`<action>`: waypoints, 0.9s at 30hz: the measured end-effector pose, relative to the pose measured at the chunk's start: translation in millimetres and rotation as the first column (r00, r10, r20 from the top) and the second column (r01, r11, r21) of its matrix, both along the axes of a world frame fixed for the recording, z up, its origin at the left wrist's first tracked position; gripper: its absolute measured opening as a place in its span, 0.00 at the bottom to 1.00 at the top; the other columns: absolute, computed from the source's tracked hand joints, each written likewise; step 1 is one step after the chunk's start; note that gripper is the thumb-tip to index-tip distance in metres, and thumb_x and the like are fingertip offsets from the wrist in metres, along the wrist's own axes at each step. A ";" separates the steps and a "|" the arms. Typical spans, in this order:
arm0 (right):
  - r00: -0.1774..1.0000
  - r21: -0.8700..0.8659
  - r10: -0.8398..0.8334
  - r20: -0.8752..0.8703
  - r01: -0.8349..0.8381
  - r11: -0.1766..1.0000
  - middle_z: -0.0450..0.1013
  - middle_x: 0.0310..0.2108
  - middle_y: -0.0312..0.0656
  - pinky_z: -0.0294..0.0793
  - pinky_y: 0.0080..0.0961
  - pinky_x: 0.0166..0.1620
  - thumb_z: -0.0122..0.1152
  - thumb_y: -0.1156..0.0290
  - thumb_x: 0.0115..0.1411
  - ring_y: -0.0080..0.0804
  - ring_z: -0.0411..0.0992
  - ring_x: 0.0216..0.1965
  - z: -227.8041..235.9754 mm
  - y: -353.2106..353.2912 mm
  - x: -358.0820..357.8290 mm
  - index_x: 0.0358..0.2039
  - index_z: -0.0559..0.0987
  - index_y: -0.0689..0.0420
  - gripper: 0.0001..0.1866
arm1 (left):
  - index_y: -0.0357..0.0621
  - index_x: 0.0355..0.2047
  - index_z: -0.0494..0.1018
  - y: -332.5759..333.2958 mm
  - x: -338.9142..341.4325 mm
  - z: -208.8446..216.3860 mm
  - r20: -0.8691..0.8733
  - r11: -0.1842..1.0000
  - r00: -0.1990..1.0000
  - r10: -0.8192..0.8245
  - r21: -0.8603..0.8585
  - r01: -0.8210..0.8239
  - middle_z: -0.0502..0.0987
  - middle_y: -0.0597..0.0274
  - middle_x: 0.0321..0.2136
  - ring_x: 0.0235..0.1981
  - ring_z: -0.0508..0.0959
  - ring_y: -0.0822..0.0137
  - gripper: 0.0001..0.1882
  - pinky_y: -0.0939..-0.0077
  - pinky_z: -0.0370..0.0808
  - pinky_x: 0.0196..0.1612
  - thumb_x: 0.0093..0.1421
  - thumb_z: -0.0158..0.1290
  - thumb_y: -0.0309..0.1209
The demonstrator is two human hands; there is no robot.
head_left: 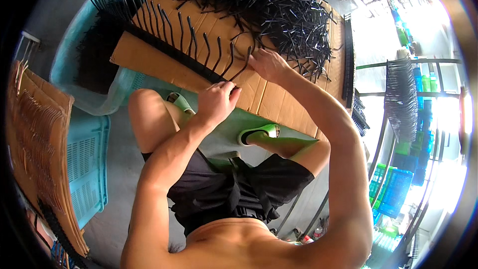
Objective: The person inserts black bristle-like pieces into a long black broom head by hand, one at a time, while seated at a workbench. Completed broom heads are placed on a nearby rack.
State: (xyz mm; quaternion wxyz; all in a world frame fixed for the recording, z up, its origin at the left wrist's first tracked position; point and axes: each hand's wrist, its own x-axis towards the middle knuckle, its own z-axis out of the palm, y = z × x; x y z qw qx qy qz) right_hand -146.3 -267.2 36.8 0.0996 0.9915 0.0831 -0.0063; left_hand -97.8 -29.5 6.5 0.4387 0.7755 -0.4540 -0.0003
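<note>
My left hand [216, 100] is closed round the near end of a long black bar [172, 56], which slants across the cardboard's edge. A row of thin black rods [206, 47] with bent tips stands up along this bar. My right hand [271, 65] has its fingers pinched at the last rod in the row, just beyond my left hand; the fingertips partly cover it. Beyond both hands, a big heap of loose black rods [279, 10] is piled on the brown cardboard [254, 92].
At the left stands a pale blue tub [67, 52] with dark contents. Below it are a blue crate [87, 164] and upright cardboard sheets [40, 139]. A metal rack [408, 64] with a hanging bundle of dark rods [401, 99] is at the right, near stacked blue baskets [396, 192].
</note>
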 end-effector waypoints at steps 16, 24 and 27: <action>0.611 0.921 -0.775 -0.164 0.376 0.102 0.78 0.27 0.44 0.73 0.27 0.36 0.62 0.70 0.53 0.29 0.76 0.30 -22.2 43.5 -45.7 0.36 0.78 0.62 0.11 | 0.44 0.25 0.74 -3.5 -4.5 -1.0 0.054 0.995 0.997 0.052 -0.088 -0.047 0.78 0.59 0.22 0.26 0.80 0.58 0.10 0.64 0.76 0.27 0.57 0.59 0.36; 0.737 0.909 -0.607 -0.297 0.025 -0.415 0.79 0.38 0.42 0.78 0.25 0.43 0.57 0.77 0.61 0.27 0.77 0.39 16.2 104.0 -56.5 0.41 0.77 0.64 0.09 | 0.41 0.32 0.75 -3.6 -2.8 -4.1 0.112 0.997 0.993 0.021 -0.071 -0.013 0.79 0.57 0.24 0.28 0.80 0.56 0.06 0.65 0.77 0.30 0.57 0.59 0.30; 0.755 0.914 -0.597 -0.273 0.009 -0.406 0.78 0.38 0.41 0.78 0.24 0.44 0.57 0.76 0.62 0.27 0.77 0.41 10.9 112.9 -55.4 0.42 0.76 0.64 0.08 | 0.43 0.30 0.74 -5.3 -0.9 -4.1 0.145 0.997 0.989 0.002 -0.075 0.009 0.79 0.57 0.25 0.28 0.80 0.56 0.05 0.63 0.77 0.30 0.58 0.58 0.30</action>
